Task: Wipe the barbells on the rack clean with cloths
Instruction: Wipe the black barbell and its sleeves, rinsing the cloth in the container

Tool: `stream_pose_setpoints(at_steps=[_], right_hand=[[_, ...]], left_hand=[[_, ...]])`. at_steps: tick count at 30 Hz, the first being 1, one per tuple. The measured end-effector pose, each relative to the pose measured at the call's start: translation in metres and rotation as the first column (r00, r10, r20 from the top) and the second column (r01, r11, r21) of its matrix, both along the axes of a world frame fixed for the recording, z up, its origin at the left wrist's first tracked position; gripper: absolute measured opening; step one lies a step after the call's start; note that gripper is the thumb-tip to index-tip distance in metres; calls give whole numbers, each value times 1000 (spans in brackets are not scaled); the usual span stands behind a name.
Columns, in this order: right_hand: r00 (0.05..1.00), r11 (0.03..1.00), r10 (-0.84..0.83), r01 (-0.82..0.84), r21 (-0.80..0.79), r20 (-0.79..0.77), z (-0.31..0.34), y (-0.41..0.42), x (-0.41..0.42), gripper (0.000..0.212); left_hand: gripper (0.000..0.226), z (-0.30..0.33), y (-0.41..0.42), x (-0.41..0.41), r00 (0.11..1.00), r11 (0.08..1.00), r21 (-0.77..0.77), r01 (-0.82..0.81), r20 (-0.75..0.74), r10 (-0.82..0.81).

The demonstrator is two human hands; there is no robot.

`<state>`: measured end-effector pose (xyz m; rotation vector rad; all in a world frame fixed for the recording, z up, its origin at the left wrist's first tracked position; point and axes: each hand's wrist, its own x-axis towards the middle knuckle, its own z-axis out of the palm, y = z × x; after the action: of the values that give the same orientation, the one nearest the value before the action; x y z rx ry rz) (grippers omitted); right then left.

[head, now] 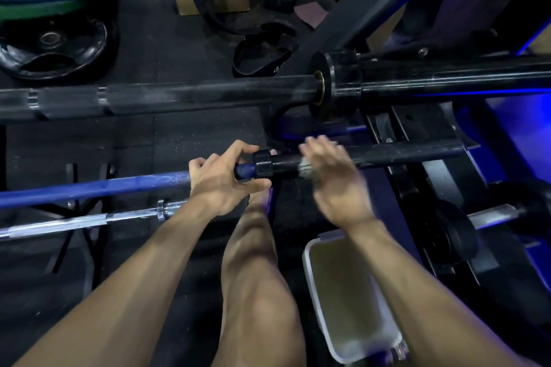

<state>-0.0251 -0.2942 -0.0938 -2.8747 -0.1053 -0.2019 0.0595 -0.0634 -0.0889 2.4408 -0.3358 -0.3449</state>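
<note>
A blue-shafted barbell [98,188] with a black collar and black sleeve [396,152] lies across the rack in the middle of the view. My left hand [222,179] grips its shaft just left of the collar. My right hand [334,179], blurred by motion, presses a small pale cloth [305,170] against the black sleeve just right of the collar. A thicker black barbell [179,97] rests on the rack above it. A chrome barbell [89,222] lies lower, to the left, and its far end shows at the right.
A pale empty bin [343,286] stands on the floor below my right arm, beside my bare leg [256,277]. Weight plates [50,48] are stacked at the far left. A black belt [262,53] lies on the rubber floor. The dark rack frame [417,134] fills the right side.
</note>
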Motion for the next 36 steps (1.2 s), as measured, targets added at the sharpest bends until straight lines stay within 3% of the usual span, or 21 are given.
stream_pose_setpoints(at_steps=[4,6,9,12,13,16,19,21,23,25,28,30,33,36], right_hand=[[939,940,-342,342,11,25,5,-34,-9,64],[961,963,-270,270,-1,67,0,3,1,65],[997,998,12,-16,56,72,-7,61,2,59],[995,995,97,-97,17,39,-2,30,-1,66],[998,998,55,-55,-1,24,-1,9,-1,67],[959,957,-283,283,69,-10,4,-44,4,60],[917,907,-398,388,164,29,11,-57,9,58],[943,944,-316,303,128,101,12,-36,9,60],[984,993,-115,110,44,139,1,7,0,61],[997,1000,23,-23,3,79,-8,44,-8,61],[995,990,71,-61,-127,73,-10,43,-8,70],[998,974,-39,47,-224,40,-12,4,-7,79],[939,931,-345,343,-125,8,-6,-43,-6,73],[934,931,-358,358,-67,9,-6,-2,7,67]], left_hand=[[60,-1,-1,-1,1000,1000,16,12,13,-13],[61,1,-2,-1,1000,1000,12,11,23,-11],[64,1,-2,-1,1000,1000,16,1,21,-1],[69,0,-2,-2,999,999,51,-4,47,2],[73,0,-3,-2,999,998,67,-13,52,10],[92,2,-4,-2,997,987,162,-1,78,-12],[88,4,-4,-2,996,980,194,47,65,-61],[76,6,-4,-2,997,984,171,56,41,-64],[73,7,-4,-4,998,986,158,54,29,-59],[75,8,-5,-4,998,985,164,47,29,-53],[85,6,-5,-1,998,979,199,55,12,-58],[87,6,-5,0,998,976,208,67,-8,-67],[90,7,-4,-1,998,980,191,63,-13,-61],[90,6,-4,-1,998,982,180,58,-12,-57]])
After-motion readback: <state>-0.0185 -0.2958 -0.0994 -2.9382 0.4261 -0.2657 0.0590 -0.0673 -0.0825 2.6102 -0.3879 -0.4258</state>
